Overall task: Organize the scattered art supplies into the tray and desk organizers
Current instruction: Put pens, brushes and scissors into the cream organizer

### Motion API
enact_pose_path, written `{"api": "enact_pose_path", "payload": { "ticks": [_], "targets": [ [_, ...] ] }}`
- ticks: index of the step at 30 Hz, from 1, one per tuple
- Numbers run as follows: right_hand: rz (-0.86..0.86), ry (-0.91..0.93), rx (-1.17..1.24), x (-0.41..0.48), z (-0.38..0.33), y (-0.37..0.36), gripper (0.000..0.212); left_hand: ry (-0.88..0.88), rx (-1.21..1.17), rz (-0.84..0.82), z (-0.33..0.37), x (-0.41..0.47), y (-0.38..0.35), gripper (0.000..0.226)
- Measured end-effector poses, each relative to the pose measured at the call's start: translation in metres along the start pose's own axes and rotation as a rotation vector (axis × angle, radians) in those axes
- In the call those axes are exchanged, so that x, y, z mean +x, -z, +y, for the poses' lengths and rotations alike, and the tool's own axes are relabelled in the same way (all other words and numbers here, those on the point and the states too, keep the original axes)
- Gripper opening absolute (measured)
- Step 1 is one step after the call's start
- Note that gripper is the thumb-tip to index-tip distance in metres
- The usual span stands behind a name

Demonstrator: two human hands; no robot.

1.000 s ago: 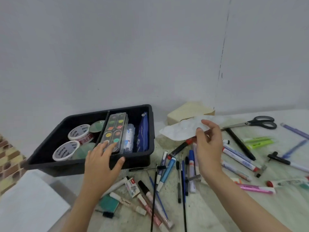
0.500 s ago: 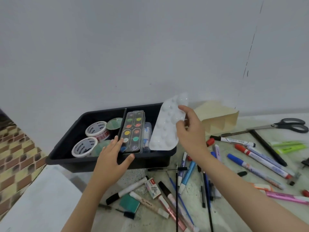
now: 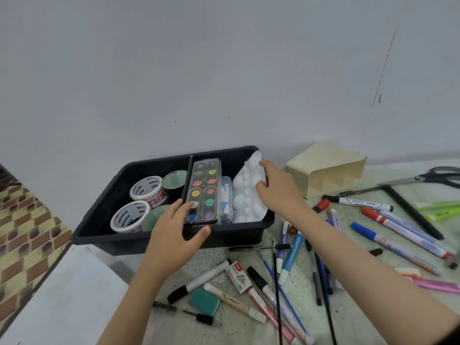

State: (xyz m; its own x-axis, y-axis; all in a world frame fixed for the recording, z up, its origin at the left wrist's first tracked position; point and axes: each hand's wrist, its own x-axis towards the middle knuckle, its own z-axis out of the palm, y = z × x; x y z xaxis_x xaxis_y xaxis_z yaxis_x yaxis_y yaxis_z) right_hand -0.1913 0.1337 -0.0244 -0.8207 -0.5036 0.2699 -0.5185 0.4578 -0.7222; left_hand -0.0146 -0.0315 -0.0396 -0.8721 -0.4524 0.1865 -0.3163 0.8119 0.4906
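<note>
A black tray (image 3: 104, 221) sits at the table's left, holding tape rolls (image 3: 145, 189), a watercolour paint set (image 3: 205, 190) and a white mixing palette (image 3: 245, 195) lying in its right end. My right hand (image 3: 276, 192) grips the palette's right edge, thumb on top. Fingers of my left hand (image 3: 174, 235) rest on the paint set's near end, with the thumb against the tray's front wall. Markers, pens and brushes (image 3: 286, 260) lie scattered on the table in front of and right of the tray.
A cream desk organizer (image 3: 328, 170) lies on its side behind the markers, right of the tray. Black scissors (image 3: 433, 176) sit at the far right. A staples box (image 3: 239, 276) and a green eraser (image 3: 204, 301) lie near the front. White paper covers the left table corner.
My right hand has carried the white palette from above the table leftward and down into the tray's right end. My left hand has stayed at the tray's front edge.
</note>
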Motion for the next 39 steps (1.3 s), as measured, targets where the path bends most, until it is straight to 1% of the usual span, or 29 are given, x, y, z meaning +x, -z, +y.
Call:
{"api": "enact_pose_path", "payload": {
  "ticks": [5,9,12,14,16,18,19,21,24,26,29,32,34,36,39],
  "targets": [
    [0.088,0.017,-0.032,-0.001,0.009,-0.005,0.041,0.012,0.013,0.001,0.0,0.001,-0.003,0.067],
    [0.142,0.021,0.076,-0.005,0.019,0.003,0.038,0.006,-0.005,0.018,0.01,0.004,-0.008,0.07],
    [0.18,-0.023,0.062,-0.005,0.041,0.019,0.041,-0.143,-0.019,0.099,0.03,0.007,-0.015,0.064],
    [0.247,-0.073,0.003,-0.004,0.061,0.035,0.043,-0.228,-0.065,0.117,0.048,0.011,-0.02,0.06],
    [0.34,-0.117,-0.112,-0.001,0.081,0.054,0.044,-0.3,-0.09,0.132,0.068,0.018,-0.027,0.055],
    [0.389,-0.166,-0.275,0.003,0.102,0.073,0.045,-0.373,-0.106,0.145,0.09,0.026,-0.035,0.049],
    [0.397,-0.195,-0.341,0.006,0.112,0.081,0.046,-0.407,-0.115,0.14,0.102,0.031,-0.039,0.047],
    [0.41,-0.256,-0.397,0.01,0.13,0.096,0.05,-0.457,-0.115,0.102,0.126,0.043,-0.05,0.045],
    [0.439,-0.333,-0.388,0.016,0.152,0.116,0.054,-0.479,-0.134,0.027,0.158,0.061,-0.072,0.043],
    [0.397,-0.343,-0.361,0.022,0.167,0.126,0.05,-0.486,-0.132,-0.035,0.177,0.072,-0.092,0.045],
    [0.303,-0.287,-0.443,0.029,0.185,0.136,0.046,-0.477,-0.043,-0.103,0.198,0.088,-0.124,0.048],
    [0.295,-0.148,-0.518,0.033,0.194,0.144,0.045,-0.474,0.0,-0.079,0.211,0.102,-0.144,0.043],
    [0.323,-0.049,-0.504,0.034,0.197,0.148,0.046,-0.485,0.029,-0.035,0.216,0.112,-0.151,0.041],
    [0.392,0.042,-0.452,0.036,0.196,0.153,0.047,-0.479,0.039,0.011,0.22,0.121,-0.153,0.039],
    [0.489,0.167,-0.386,0.042,0.188,0.158,0.046,-0.414,0.017,0.101,0.227,0.135,-0.152,0.034]
  ]
}}
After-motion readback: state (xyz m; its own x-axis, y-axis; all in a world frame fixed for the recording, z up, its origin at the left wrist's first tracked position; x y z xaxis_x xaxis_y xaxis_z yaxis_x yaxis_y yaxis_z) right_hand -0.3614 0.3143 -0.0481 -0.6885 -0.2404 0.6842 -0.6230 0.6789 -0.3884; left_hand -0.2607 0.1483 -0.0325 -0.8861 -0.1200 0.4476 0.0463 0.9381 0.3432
